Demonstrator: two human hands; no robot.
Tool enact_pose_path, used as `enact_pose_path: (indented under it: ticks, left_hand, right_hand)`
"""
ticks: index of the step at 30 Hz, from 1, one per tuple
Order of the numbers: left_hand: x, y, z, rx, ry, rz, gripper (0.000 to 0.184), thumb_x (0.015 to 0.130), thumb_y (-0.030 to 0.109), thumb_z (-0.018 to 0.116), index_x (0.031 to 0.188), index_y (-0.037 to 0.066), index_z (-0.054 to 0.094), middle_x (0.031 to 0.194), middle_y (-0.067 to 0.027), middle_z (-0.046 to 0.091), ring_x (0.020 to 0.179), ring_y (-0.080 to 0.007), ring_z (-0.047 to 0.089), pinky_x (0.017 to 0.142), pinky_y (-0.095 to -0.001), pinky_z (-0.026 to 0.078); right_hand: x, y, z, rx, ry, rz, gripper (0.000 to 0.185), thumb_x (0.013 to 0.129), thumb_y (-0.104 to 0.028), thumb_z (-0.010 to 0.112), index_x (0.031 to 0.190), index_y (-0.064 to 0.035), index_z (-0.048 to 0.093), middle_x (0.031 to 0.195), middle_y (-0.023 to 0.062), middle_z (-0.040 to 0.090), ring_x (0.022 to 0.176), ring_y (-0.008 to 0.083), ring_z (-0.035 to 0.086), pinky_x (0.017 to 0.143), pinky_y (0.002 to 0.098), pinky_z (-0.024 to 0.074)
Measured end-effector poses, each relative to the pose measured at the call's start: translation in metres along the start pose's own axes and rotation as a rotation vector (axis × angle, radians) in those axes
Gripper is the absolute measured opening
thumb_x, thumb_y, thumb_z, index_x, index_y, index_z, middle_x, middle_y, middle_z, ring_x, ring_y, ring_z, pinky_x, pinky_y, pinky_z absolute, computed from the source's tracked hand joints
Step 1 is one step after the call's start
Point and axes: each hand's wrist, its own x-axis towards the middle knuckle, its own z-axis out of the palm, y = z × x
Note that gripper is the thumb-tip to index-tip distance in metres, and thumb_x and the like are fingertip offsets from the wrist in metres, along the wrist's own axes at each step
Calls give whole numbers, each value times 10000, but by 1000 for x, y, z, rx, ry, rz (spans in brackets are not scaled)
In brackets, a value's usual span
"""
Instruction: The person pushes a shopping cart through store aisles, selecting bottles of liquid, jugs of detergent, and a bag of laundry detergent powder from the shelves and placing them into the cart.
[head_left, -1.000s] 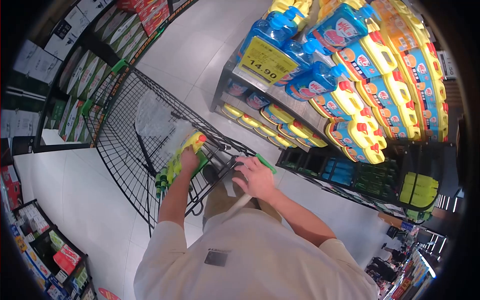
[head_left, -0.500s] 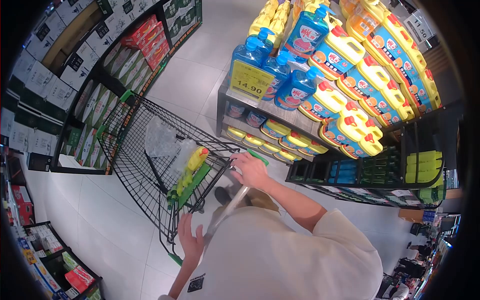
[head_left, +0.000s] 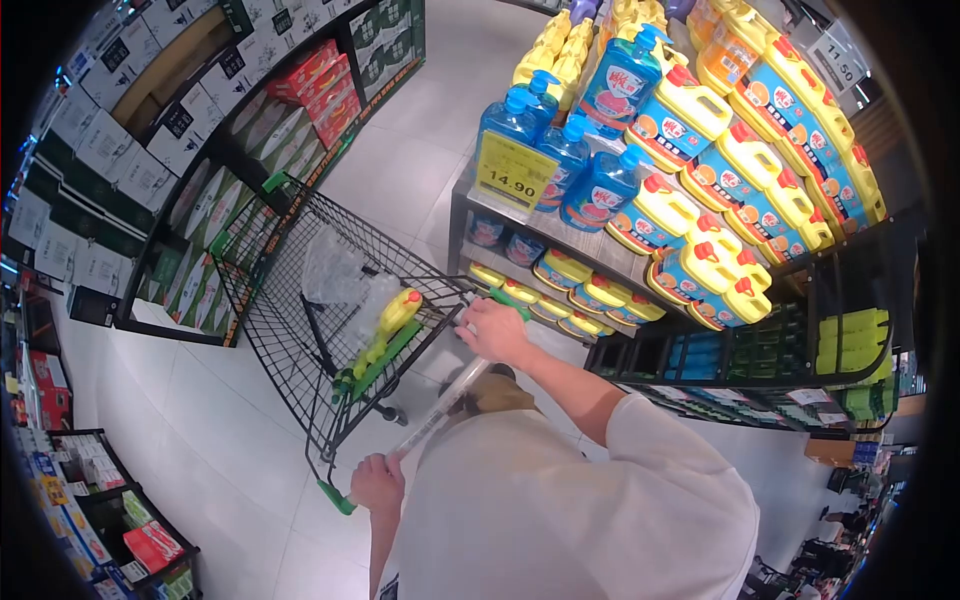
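A black wire shopping cart with green corners stands tilted in view in front of me. My left hand is closed round the near-left end of its pale handle bar. At the bar's other end, beside a green corner piece, my right hand rests with curled fingers wrapped over it. Inside the cart lie a yellow bottle with a red cap, several green-yellow bottles and crumpled clear plastic.
To the right, a display shelf holds blue pump bottles and yellow jugs, with a yellow price sign. Stacked boxes line the left. Another stocked shelf stands at lower left. Pale floor tiles run below.
My left hand has left the yellow bottle in the cart, moved down towards me and closed on the handle bar. The right hand stays at its end of the bar. The view has turned.
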Motion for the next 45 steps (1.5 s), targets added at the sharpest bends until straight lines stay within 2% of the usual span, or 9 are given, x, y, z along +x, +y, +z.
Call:
enact_pose_path:
  ticks: [4, 12, 17, 24, 33, 35, 38, 41, 45]
  left_hand:
    - [16, -16, -3, 25, 10, -21, 327, 911, 276, 588, 652, 87, 518, 630, -108, 564, 576, -343, 562, 514, -464, 418]
    - [51, -40, -6, 38, 8, -36, 362, 933, 261, 551, 627, 69, 527, 623, -137, 572, 577, -366, 570, 517, -502, 415]
    - [69, -55, -6, 20, 37, -5, 340, 916, 241, 566, 624, 72, 527, 610, -136, 564, 566, -364, 568, 520, -497, 418]
    - [101, -75, -5, 15, 57, 75, 297, 882, 205, 586, 625, 67, 527, 606, -141, 560, 562, -361, 566, 521, -487, 422]
    - [160, -104, 1, -3, 17, 54, 338, 889, 239, 551, 610, 49, 538, 637, -148, 590, 598, -363, 591, 566, -478, 444]
    - [178, -106, -2, -3, 8, 48, 334, 887, 240, 551, 613, 49, 543, 641, -149, 593, 601, -363, 592, 569, -478, 447]
    - [205, -115, -1, -4, -13, 55, 328, 881, 248, 553, 619, 51, 553, 652, -154, 604, 612, -368, 597, 578, -475, 455]
    - [233, -125, 4, -7, -42, 63, 327, 869, 266, 561, 622, 52, 562, 652, -166, 606, 619, -379, 601, 581, -482, 461]
    - [279, -135, 6, -15, -87, 73, 326, 857, 282, 570, 629, 50, 579, 648, -168, 610, 620, -380, 605, 584, -486, 464]
  right_hand:
    - [2, -6, 9, -23, -23, 28, 211, 856, -315, 656, 835, -107, 684, 882, 51, 631, 900, 254, 636, 740, 405, 535]
    - [8, -15, 19, -6, 18, 42, 204, 850, -300, 653, 812, -103, 687, 871, 67, 649, 908, 252, 648, 740, 409, 545]
    - [11, -19, 26, 12, 111, 76, 204, 859, -301, 641, 804, -112, 693, 873, 68, 670, 853, 272, 659, 721, 410, 542]
    - [18, -30, 24, -6, 109, 89, 224, 860, -299, 642, 806, -94, 716, 878, 75, 675, 879, 249, 667, 721, 402, 553]
    - [43, -37, 34, 1, 118, 63, 268, 910, -340, 598, 821, -112, 707, 817, 80, 685, 774, 295, 677, 663, 436, 537]
    - [53, -42, 30, -33, -17, 163, 328, 936, -367, 556, 795, -107, 697, 760, 109, 688, 725, 313, 678, 627, 447, 529]
    - [68, -43, 33, -43, -7, 171, 372, 954, -387, 524, 780, -103, 689, 709, 135, 681, 668, 333, 673, 595, 467, 520]
    - [84, -41, 43, -49, 40, 156, 358, 936, -377, 551, 763, -97, 692, 656, 148, 669, 609, 336, 674, 564, 478, 525]
    - [110, -45, 37, -29, 28, 171, 356, 944, -374, 540, 781, -96, 690, 660, 151, 672, 610, 332, 675, 562, 474, 527]
